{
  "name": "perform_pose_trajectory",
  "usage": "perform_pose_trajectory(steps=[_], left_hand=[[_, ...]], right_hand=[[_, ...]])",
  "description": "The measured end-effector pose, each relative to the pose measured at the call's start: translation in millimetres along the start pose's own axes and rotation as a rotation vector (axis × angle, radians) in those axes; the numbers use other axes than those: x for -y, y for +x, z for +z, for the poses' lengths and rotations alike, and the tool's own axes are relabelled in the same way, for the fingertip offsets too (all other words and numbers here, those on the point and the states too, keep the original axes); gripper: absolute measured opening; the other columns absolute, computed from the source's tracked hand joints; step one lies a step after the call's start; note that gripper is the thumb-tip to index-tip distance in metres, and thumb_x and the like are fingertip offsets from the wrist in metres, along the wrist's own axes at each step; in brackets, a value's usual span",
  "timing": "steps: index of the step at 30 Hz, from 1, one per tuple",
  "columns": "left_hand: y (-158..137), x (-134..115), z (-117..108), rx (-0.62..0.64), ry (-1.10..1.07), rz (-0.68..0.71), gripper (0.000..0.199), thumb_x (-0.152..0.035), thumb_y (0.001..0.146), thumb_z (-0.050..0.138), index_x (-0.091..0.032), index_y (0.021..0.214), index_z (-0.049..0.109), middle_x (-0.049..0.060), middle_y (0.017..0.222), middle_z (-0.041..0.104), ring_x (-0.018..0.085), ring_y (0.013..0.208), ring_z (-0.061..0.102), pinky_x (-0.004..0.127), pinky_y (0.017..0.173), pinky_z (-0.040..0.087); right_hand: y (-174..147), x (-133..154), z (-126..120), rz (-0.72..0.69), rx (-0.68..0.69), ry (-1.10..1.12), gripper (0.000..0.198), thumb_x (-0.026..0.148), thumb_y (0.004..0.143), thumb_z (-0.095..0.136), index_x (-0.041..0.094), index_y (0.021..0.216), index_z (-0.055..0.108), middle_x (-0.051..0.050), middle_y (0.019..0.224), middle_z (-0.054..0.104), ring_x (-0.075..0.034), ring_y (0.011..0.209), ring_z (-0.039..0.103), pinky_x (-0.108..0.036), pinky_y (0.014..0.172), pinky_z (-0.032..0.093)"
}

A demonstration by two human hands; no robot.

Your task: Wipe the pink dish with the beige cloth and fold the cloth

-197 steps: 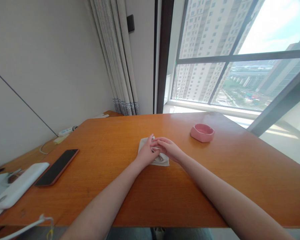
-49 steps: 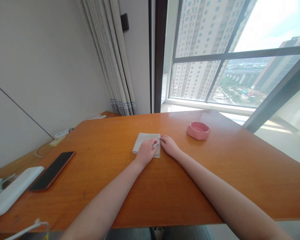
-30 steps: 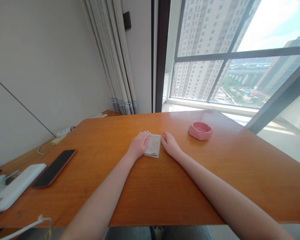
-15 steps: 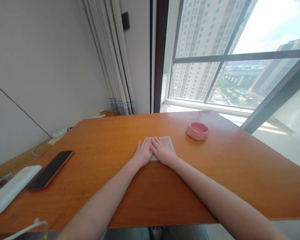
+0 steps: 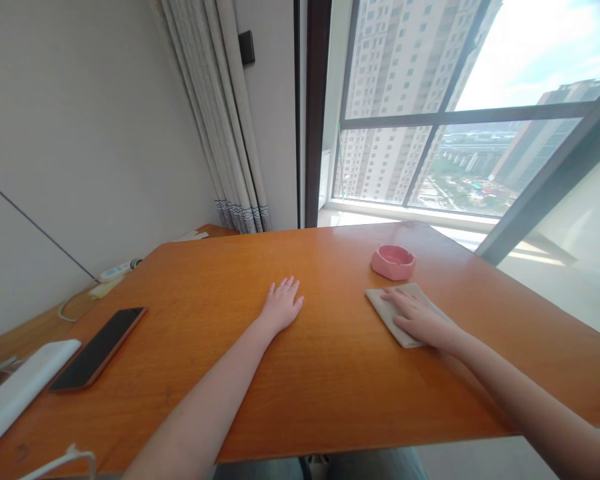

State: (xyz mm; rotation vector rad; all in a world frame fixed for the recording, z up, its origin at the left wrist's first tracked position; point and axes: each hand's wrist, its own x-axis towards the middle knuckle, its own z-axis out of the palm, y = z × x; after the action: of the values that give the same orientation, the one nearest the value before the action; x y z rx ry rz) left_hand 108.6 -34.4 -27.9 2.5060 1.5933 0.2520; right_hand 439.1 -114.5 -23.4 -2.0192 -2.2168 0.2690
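Observation:
My left hand (image 5: 282,308) lies flat on the wooden table (image 5: 320,393), fingers spread, holding nothing. To the right, my right hand (image 5: 420,320) rests palm down on a folded beige cloth (image 5: 386,312), its fingers stretched out and pressing on top rather than wrapped round it. The cloth lies flat on the tabletop, partly hidden under that hand. Just beyond the cloth sits a pink ashtray (image 5: 393,264), close to its far edge but apart from it.
A phone (image 5: 100,348) with a dark screen lies on the left, beside a white, rounded slab-like device (image 5: 27,393). A white cable (image 5: 63,461) is at the near left edge. A power strip (image 5: 116,271) lies by the wall. Behind the table are a curtain (image 5: 220,120) and a large window.
My right hand has slid to the right together with the cloth, towards the ashtray. My left hand has come off the cloth and stays near its former place, now on bare wood.

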Motion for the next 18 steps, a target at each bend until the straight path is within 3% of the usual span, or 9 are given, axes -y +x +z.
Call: perform_pose_trajectory(steps=[4,7,10,12,16,18], left_hand=[[-0.1,0.9,2.7,-0.022,-0.016,0.008,0.051,-0.039,0.091,0.032,-0.02,0.138,0.037,0.01,0.149,0.03,0.024,0.139,0.024,0.05,0.112,0.014],[2.4,2.3,5.6,-0.069,-0.032,0.006,0.049,-0.038,0.09,0.034,-0.019,0.135,0.04,0.01,0.148,0.033,0.024,0.137,0.026,0.049,0.112,0.015],[8.1,5.3,7.1,-0.159,-0.064,0.017,0.043,-0.036,0.089,0.039,-0.019,0.127,0.048,0.01,0.141,0.043,0.024,0.132,0.035,0.046,0.11,0.021],[12.0,6.8,6.4,-0.222,-0.09,0.043,0.036,-0.033,0.087,0.042,-0.018,0.118,0.054,0.01,0.132,0.051,0.023,0.125,0.043,0.041,0.107,0.029],[13.7,4.8,0.7,-0.325,-0.106,0.08,0.023,-0.021,0.084,0.043,-0.018,0.101,0.058,0.009,0.11,0.06,0.02,0.107,0.053,0.037,0.095,0.038],[12.1,2.4,-2.5,-0.328,-0.119,0.079,0.02,-0.018,0.084,0.04,-0.019,0.095,0.057,0.007,0.097,0.062,0.019,0.096,0.057,0.035,0.088,0.042]], right_hand=[[-20.4,-44.7,-7.3,0.086,-0.062,-0.002,0.055,0.019,0.07,0.04,0.022,0.124,0.051,-0.008,0.138,0.047,-0.024,0.128,0.042,-0.04,0.105,0.034],[-24.1,-41.1,-12.2,0.11,-0.111,-0.035,0.052,0.018,0.069,0.039,0.023,0.119,0.054,-0.007,0.135,0.05,-0.024,0.123,0.047,-0.039,0.102,0.037],[-18.7,-2.7,-16.7,0.069,-0.263,-0.072,0.042,0.018,0.075,0.037,0.021,0.11,0.059,-0.009,0.135,0.048,-0.026,0.124,0.044,-0.043,0.105,0.033],[-10.1,36.2,-13.9,-0.034,-0.359,-0.035,0.04,0.019,0.079,0.036,0.02,0.112,0.058,-0.01,0.133,0.048,-0.026,0.125,0.042,-0.043,0.107,0.03],[20.4,115.5,11.6,-0.278,-0.285,0.19,0.044,0.019,0.083,0.036,0.018,0.125,0.049,-0.011,0.13,0.049,-0.023,0.121,0.044,-0.039,0.103,0.034],[42.0,144.4,27.4,-0.325,-0.267,0.305,0.039,0.017,0.082,0.038,0.017,0.119,0.051,-0.01,0.112,0.057,-0.02,0.104,0.053,-0.035,0.095,0.04]])
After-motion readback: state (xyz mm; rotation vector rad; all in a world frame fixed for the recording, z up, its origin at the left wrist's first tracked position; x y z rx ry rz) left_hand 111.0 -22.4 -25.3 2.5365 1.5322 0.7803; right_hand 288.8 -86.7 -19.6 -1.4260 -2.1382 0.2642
